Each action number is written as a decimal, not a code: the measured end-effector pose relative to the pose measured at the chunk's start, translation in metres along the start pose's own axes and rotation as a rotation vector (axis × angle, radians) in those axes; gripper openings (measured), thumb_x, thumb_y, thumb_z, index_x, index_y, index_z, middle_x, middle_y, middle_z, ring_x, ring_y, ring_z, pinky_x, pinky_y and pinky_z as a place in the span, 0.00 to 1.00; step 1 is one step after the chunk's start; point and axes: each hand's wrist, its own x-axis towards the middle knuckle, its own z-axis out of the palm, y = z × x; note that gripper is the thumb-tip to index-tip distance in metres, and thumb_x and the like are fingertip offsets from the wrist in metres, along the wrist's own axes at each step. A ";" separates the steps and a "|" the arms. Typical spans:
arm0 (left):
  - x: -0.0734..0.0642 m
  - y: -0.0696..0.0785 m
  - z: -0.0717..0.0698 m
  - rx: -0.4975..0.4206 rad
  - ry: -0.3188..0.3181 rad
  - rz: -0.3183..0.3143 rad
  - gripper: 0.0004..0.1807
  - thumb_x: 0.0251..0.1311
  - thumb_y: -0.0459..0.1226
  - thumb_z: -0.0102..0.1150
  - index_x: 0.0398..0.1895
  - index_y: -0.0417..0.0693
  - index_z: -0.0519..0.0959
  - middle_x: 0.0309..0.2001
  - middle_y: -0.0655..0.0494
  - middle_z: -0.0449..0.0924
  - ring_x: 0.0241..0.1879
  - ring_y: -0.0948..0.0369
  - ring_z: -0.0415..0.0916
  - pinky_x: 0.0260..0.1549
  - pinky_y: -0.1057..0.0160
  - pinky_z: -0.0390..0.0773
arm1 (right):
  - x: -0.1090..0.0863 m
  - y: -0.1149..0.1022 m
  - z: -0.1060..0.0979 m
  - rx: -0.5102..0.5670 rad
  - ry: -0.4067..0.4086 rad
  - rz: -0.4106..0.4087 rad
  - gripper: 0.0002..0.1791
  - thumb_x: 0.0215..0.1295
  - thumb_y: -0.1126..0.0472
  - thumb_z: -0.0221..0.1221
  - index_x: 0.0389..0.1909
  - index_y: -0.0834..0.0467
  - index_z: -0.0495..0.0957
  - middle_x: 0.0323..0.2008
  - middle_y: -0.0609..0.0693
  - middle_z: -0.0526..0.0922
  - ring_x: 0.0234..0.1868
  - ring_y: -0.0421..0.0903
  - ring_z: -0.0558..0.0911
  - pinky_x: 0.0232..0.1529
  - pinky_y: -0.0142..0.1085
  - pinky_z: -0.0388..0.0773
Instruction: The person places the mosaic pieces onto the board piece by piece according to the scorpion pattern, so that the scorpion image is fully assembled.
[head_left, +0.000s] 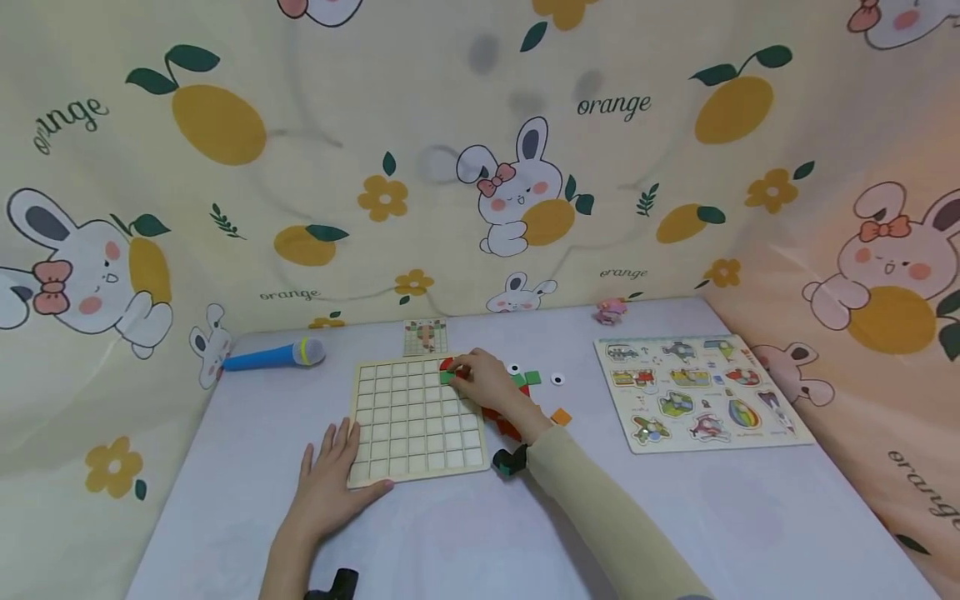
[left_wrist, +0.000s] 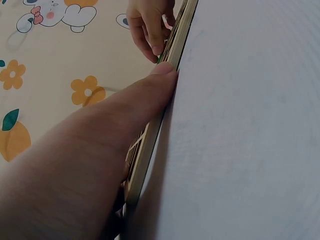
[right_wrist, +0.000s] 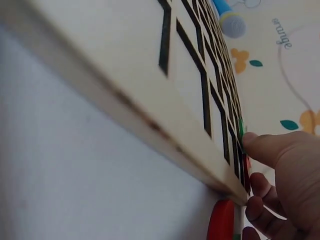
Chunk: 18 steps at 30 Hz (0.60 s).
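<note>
A pale wooden grid board (head_left: pixel 408 422) lies flat on the table. My left hand (head_left: pixel 327 481) rests at its near left corner, fingers spread along the left side. In the left wrist view the thumb (left_wrist: pixel 135 102) touches the board's front edge. At the far right corner my right hand (head_left: pixel 486 382) bends its fingers over a red piece (head_left: pixel 447 364) and a green piece (head_left: pixel 446 377). Its thumb (right_wrist: pixel 260 145) meets the green piece (right_wrist: pixel 241 127) in the right wrist view; whether it pinches or presses a piece is unclear.
Loose red pieces (head_left: pixel 504 423), an orange square (head_left: pixel 561 417) and round eye pieces (head_left: pixel 557 379) lie right of the board. A patterned card (head_left: pixel 425 337) stands behind it. Around them are a toy microphone (head_left: pixel 273 356), a small pink figure (head_left: pixel 611 311) and a vehicle puzzle board (head_left: pixel 701 392).
</note>
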 end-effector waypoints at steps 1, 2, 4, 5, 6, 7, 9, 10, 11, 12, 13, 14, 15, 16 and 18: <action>0.000 0.000 0.001 -0.005 0.003 -0.001 0.70 0.53 0.74 0.66 0.85 0.37 0.52 0.85 0.37 0.44 0.85 0.37 0.34 0.78 0.28 0.30 | 0.000 -0.001 0.000 -0.012 -0.003 0.004 0.12 0.73 0.55 0.68 0.53 0.54 0.88 0.42 0.53 0.82 0.40 0.48 0.80 0.43 0.41 0.79; 0.000 -0.001 0.001 -0.009 0.002 -0.001 0.70 0.53 0.74 0.66 0.85 0.37 0.52 0.85 0.37 0.44 0.85 0.37 0.34 0.78 0.28 0.29 | 0.000 -0.002 0.000 -0.022 -0.006 0.006 0.12 0.73 0.55 0.68 0.52 0.54 0.88 0.42 0.53 0.82 0.40 0.48 0.80 0.43 0.42 0.80; -0.001 0.000 0.003 -0.014 -0.003 -0.001 0.70 0.52 0.75 0.66 0.85 0.37 0.52 0.85 0.38 0.43 0.85 0.38 0.34 0.78 0.28 0.30 | -0.001 -0.003 -0.001 -0.047 -0.014 0.014 0.12 0.73 0.55 0.67 0.52 0.54 0.88 0.42 0.53 0.82 0.40 0.48 0.80 0.44 0.44 0.80; -0.001 0.001 0.004 -0.014 -0.006 -0.002 0.70 0.52 0.75 0.65 0.85 0.37 0.52 0.85 0.38 0.43 0.85 0.38 0.34 0.78 0.28 0.30 | -0.001 -0.003 -0.001 -0.058 -0.019 0.014 0.12 0.73 0.55 0.67 0.52 0.54 0.87 0.42 0.53 0.82 0.40 0.48 0.80 0.44 0.46 0.80; -0.002 0.001 0.004 -0.014 -0.007 0.003 0.70 0.52 0.75 0.65 0.85 0.37 0.52 0.85 0.38 0.43 0.85 0.38 0.34 0.78 0.28 0.30 | -0.002 -0.003 -0.002 -0.073 -0.023 0.011 0.12 0.73 0.55 0.67 0.53 0.54 0.87 0.43 0.53 0.82 0.40 0.48 0.80 0.45 0.47 0.79; -0.002 0.002 0.004 -0.008 -0.005 0.006 0.70 0.52 0.75 0.65 0.85 0.37 0.52 0.85 0.38 0.43 0.85 0.38 0.34 0.78 0.28 0.30 | -0.002 -0.003 -0.002 -0.086 -0.027 0.008 0.13 0.74 0.55 0.66 0.55 0.54 0.86 0.43 0.52 0.82 0.39 0.47 0.79 0.45 0.47 0.79; -0.002 0.002 0.003 0.004 0.007 0.016 0.70 0.52 0.74 0.66 0.84 0.37 0.52 0.85 0.37 0.44 0.85 0.37 0.35 0.78 0.28 0.32 | -0.005 -0.004 -0.006 -0.075 -0.024 0.008 0.15 0.74 0.56 0.66 0.57 0.54 0.85 0.42 0.52 0.82 0.39 0.47 0.79 0.46 0.49 0.77; -0.002 0.002 0.001 0.008 0.014 0.022 0.69 0.53 0.74 0.66 0.84 0.37 0.52 0.85 0.37 0.45 0.85 0.37 0.36 0.78 0.28 0.32 | -0.007 -0.005 -0.008 -0.064 -0.015 0.011 0.16 0.74 0.56 0.66 0.59 0.54 0.84 0.42 0.51 0.82 0.39 0.47 0.79 0.46 0.48 0.78; -0.002 0.003 0.000 0.012 0.022 0.027 0.69 0.53 0.73 0.66 0.84 0.37 0.53 0.85 0.37 0.45 0.85 0.37 0.36 0.78 0.28 0.32 | -0.009 -0.006 -0.012 -0.043 -0.002 0.015 0.17 0.74 0.56 0.66 0.60 0.54 0.84 0.43 0.52 0.83 0.40 0.47 0.80 0.46 0.48 0.77; -0.002 0.003 -0.002 0.012 0.030 0.031 0.69 0.53 0.73 0.67 0.84 0.36 0.53 0.85 0.37 0.46 0.85 0.37 0.37 0.78 0.28 0.33 | -0.012 -0.007 -0.016 -0.013 0.012 0.025 0.18 0.74 0.57 0.66 0.61 0.55 0.83 0.44 0.53 0.83 0.40 0.48 0.80 0.46 0.47 0.77; -0.002 0.003 -0.003 0.012 0.035 0.030 0.69 0.53 0.72 0.67 0.84 0.36 0.53 0.85 0.37 0.46 0.85 0.37 0.37 0.78 0.28 0.33 | -0.016 -0.007 -0.021 0.018 0.030 0.034 0.18 0.74 0.57 0.66 0.62 0.55 0.83 0.44 0.53 0.83 0.41 0.48 0.79 0.45 0.47 0.77; -0.002 0.003 -0.004 0.008 0.033 0.029 0.69 0.53 0.72 0.67 0.84 0.36 0.53 0.85 0.37 0.46 0.85 0.37 0.37 0.78 0.28 0.33 | -0.021 -0.006 -0.027 0.048 0.048 0.042 0.18 0.74 0.58 0.66 0.62 0.56 0.83 0.45 0.54 0.83 0.41 0.49 0.80 0.45 0.46 0.79; -0.002 0.004 -0.005 0.006 0.026 0.027 0.69 0.53 0.72 0.67 0.84 0.36 0.53 0.85 0.37 0.46 0.85 0.37 0.37 0.78 0.28 0.33 | -0.027 -0.005 -0.034 0.075 0.066 0.050 0.18 0.74 0.58 0.66 0.62 0.57 0.83 0.46 0.56 0.83 0.42 0.50 0.80 0.45 0.45 0.80; -0.002 0.004 -0.006 0.002 0.017 0.022 0.69 0.53 0.72 0.67 0.84 0.36 0.52 0.85 0.37 0.45 0.85 0.37 0.36 0.78 0.28 0.32 | -0.033 -0.002 -0.040 0.101 0.082 0.064 0.18 0.74 0.59 0.66 0.62 0.58 0.83 0.48 0.57 0.83 0.43 0.51 0.79 0.45 0.45 0.81; -0.003 0.003 -0.005 0.002 0.001 0.014 0.69 0.53 0.73 0.66 0.84 0.36 0.52 0.85 0.37 0.44 0.85 0.37 0.35 0.78 0.28 0.32 | -0.048 0.007 -0.054 0.137 0.112 0.085 0.18 0.75 0.60 0.65 0.61 0.60 0.82 0.50 0.60 0.83 0.46 0.54 0.79 0.47 0.47 0.82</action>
